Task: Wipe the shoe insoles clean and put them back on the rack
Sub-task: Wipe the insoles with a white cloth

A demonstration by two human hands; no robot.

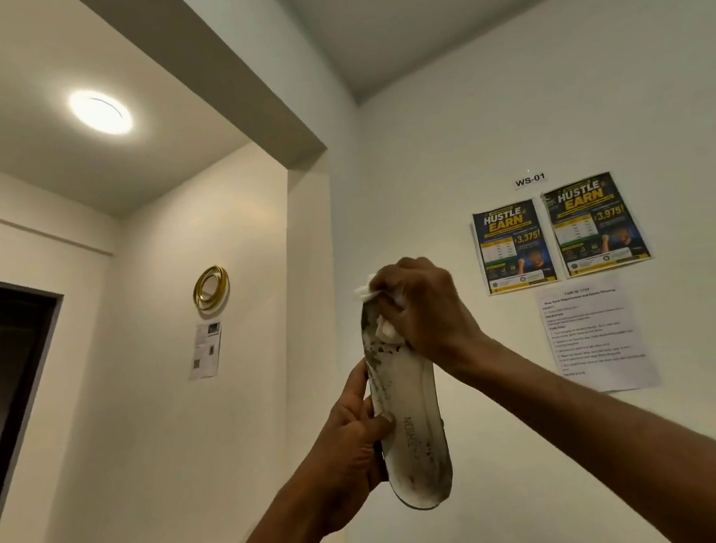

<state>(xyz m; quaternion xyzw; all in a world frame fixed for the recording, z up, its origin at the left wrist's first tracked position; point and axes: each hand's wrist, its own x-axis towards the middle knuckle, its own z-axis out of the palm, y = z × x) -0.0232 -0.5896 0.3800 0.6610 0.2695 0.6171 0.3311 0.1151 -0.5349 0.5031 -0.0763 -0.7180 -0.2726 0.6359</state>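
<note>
A dirty white insole (pixel 413 417) is held upright in front of the wall, heel end down, with dark stains along its left edge and near the toe. My left hand (pixel 354 446) grips it at the left edge near the middle, thumb on the face. My right hand (pixel 423 308) is curled around a crumpled white wipe (pixel 381 313) and presses it against the toe end of the insole. The rack and the shoes are out of view.
The camera looks up at a cream wall with two posters (pixel 559 232), a printed sheet (pixel 595 333) and a gold ring ornament (pixel 211 288). A dark doorway (pixel 6 369) opens at the left. A ceiling lamp (pixel 100 112) is lit.
</note>
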